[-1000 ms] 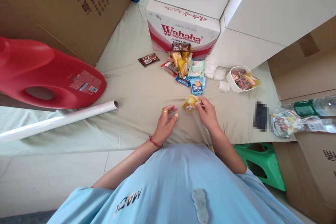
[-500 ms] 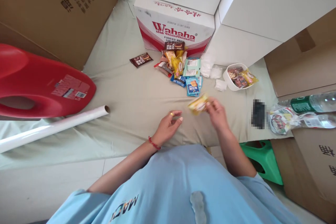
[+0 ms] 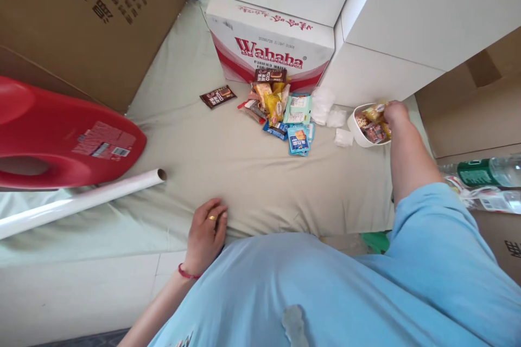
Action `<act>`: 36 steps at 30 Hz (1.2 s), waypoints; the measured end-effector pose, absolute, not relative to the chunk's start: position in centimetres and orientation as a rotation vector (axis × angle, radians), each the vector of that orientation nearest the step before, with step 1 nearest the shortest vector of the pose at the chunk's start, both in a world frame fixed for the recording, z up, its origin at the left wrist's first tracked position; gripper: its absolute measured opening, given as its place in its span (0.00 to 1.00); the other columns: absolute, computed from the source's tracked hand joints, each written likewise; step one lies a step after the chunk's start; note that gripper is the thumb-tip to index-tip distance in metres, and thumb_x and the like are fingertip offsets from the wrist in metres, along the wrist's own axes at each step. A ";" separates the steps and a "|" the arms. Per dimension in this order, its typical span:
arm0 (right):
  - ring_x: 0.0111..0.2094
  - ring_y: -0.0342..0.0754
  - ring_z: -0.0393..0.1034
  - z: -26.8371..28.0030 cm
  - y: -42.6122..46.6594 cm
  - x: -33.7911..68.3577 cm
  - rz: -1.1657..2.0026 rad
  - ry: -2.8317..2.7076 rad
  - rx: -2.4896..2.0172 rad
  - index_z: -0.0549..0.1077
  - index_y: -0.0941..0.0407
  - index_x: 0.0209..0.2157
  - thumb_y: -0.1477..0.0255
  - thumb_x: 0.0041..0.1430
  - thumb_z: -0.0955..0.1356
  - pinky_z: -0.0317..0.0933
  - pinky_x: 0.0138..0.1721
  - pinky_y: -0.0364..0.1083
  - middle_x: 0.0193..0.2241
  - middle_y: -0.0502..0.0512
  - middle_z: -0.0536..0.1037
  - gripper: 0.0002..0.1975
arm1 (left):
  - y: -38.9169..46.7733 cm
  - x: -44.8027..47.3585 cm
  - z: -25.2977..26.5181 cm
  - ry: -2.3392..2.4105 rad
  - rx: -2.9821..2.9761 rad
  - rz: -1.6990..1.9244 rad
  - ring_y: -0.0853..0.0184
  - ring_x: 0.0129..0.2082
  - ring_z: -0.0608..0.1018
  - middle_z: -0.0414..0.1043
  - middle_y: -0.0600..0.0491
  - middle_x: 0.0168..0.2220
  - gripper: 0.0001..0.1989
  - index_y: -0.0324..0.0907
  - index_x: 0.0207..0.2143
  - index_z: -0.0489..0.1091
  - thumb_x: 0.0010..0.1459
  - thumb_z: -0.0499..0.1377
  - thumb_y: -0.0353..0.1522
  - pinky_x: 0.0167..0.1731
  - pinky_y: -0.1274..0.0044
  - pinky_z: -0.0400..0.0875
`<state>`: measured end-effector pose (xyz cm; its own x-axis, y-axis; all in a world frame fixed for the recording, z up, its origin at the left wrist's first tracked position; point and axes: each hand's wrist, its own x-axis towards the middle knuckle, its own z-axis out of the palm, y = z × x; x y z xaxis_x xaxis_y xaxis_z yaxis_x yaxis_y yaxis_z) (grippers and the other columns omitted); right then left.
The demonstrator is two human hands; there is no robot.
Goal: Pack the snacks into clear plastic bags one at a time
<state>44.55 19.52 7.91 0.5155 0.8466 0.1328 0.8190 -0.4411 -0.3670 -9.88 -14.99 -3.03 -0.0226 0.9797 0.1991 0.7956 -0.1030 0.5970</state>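
Note:
At the right, my right hand (image 3: 395, 114) reaches over the rim of a white bowl (image 3: 359, 135), its fingers closed on a yellow snack packet (image 3: 373, 112). Other small wrapped snacks (image 3: 373, 133) lie inside the bowl. My left hand (image 3: 208, 230), with a gold ring, rests at the front edge of the cloth-covered surface; it holds nothing and its fingers are loosely bent and apart. In the middle sits a pile of yellow, brown and pink snack packets (image 3: 274, 105), with a green packet (image 3: 298, 110) and blue packets (image 3: 299, 140) beside it. One brown cocoa packet (image 3: 218, 96) lies apart.
A Wahaha water carton (image 3: 272, 49) stands behind the pile. Clear plastic wrappers (image 3: 337, 118) lie left of the bowl. A red jug (image 3: 73, 141) and a white roll (image 3: 89, 200) are at the left. Plastic bottles (image 3: 480, 172) lie at the right, near cardboard boxes.
My right hand has carried the yellow snack packet from the front middle to the bowl at the right. My left hand has drawn back left to the near edge.

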 end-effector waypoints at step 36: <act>0.28 0.43 0.68 -0.8 -10.2 21.0 1.545 -0.499 -1.283 0.75 0.52 0.32 0.65 0.41 0.82 0.70 0.30 0.43 0.29 0.47 0.75 0.19 | -10.4 -1.9 1.0 1.195 1.717 1.016 0.65 0.38 0.78 0.76 0.47 0.44 0.12 0.45 0.46 0.74 0.65 0.60 0.41 0.37 0.74 0.74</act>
